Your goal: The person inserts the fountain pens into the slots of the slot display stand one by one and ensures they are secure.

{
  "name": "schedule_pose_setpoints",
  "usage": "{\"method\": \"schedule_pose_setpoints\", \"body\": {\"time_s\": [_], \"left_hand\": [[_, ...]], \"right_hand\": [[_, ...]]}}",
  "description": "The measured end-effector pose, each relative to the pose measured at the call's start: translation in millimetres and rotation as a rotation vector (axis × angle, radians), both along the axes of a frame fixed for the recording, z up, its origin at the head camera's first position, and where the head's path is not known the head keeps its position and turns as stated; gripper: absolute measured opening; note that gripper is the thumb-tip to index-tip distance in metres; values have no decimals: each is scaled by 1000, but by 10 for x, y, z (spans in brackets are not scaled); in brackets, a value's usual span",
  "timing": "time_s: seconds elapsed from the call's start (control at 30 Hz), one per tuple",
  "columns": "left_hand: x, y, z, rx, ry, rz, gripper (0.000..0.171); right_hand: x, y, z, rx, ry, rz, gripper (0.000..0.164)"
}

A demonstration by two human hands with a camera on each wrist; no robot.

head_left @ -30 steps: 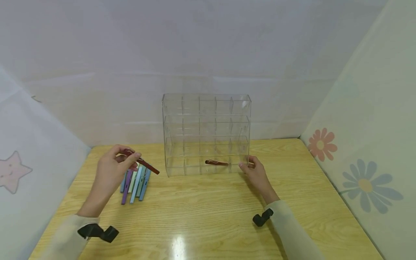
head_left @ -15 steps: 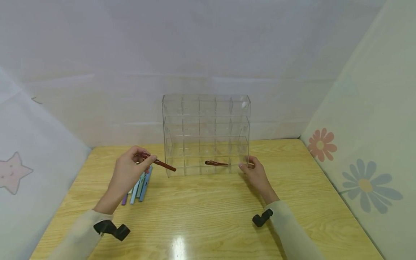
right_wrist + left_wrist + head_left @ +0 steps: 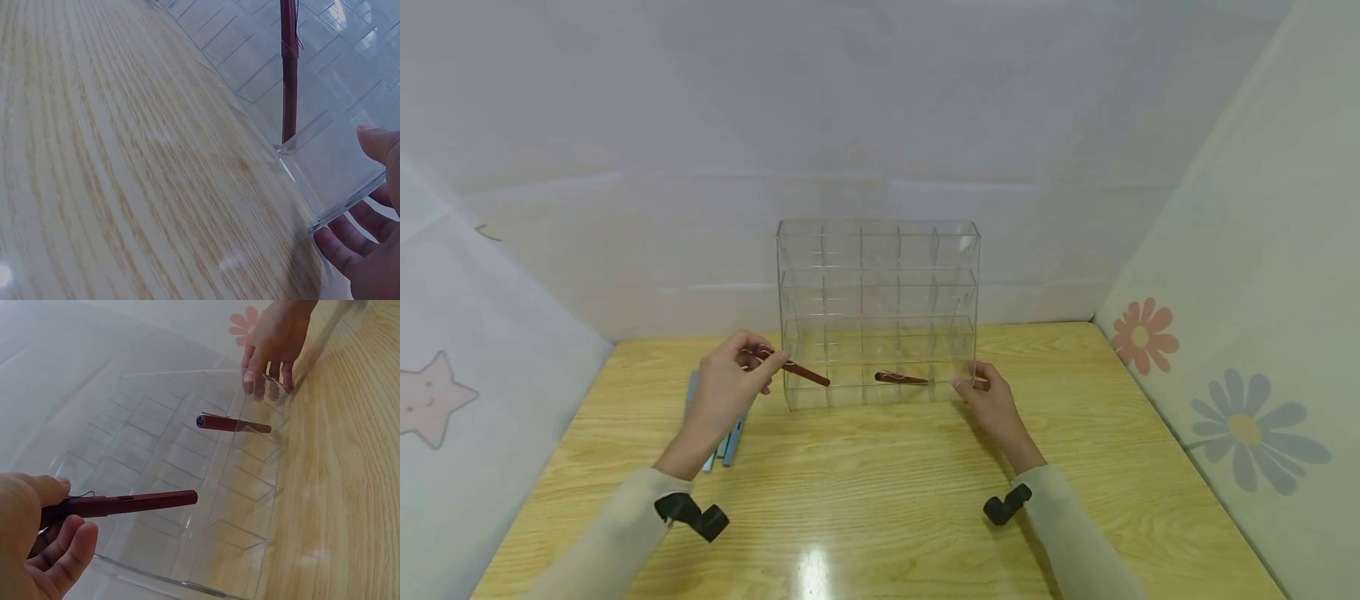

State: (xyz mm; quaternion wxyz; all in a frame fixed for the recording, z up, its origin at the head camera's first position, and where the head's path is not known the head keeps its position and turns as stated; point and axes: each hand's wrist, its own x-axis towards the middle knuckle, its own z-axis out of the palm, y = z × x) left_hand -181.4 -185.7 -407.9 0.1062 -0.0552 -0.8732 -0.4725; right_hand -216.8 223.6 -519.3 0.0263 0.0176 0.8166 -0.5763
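Fingers (image 3: pixel 74 551) of the left hand (image 3: pixel 730 387) pinch one red pen (image 3: pixel 808 374); right hand (image 3: pixel 997 410) grips one rack (image 3: pixel 880 317) holding another (image 3: pixel 902 379).

The wood-grain table (image 3: pixel 880 500) bears pens (image 3: pixel 733 442) and a clear rack (image 3: pixel 880 317).

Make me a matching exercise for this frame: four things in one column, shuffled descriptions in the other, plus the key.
Column one:
1. Left hand
2. Right hand
3. Clear rack
4. Blue pens

Column two:
A. Stands with a leaning red pen in its lowest row
B. On the table, partly hidden in the head view
C. Pinches a raised red pen
D. Grips a lower corner of something transparent

Pairs: 1-C, 2-D, 3-A, 4-B.
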Motion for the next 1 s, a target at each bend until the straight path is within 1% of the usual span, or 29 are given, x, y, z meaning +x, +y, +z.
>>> {"method": "schedule_pose_setpoints", "body": {"time_s": [0.13, 0.3, 0.47, 0.57, 0.7, 0.8, 0.87, 1.0], "left_hand": [[-34, 65, -41, 26, 14, 2, 34], [-76, 150, -104, 79, 60, -4, 29], [-90, 244, -162, 121, 59, 6, 28], [-93, 292, -202, 126, 64, 8, 29], [-109, 344, -268, 129, 74, 7, 30], [-125, 378, -319, 125, 67, 18, 30], [-127, 403, -347, 126, 59, 26, 30], [-126, 455, -378, 137, 53, 33, 29]], "right_hand": [[-3, -1, -7, 7, -2, -9, 66], [4, 0, 7, 20, -6, -13, 68], [19, 1, 29, -13, -10, 6, 68], [28, -1, 38, -30, -13, 21, 69], [32, -3, 53, -42, -31, 20, 70], [29, -11, 95, -61, -57, 18, 69], [36, -25, 151, -68, -75, 20, 68], [29, -12, 129, -53, -55, 20, 67]]}}
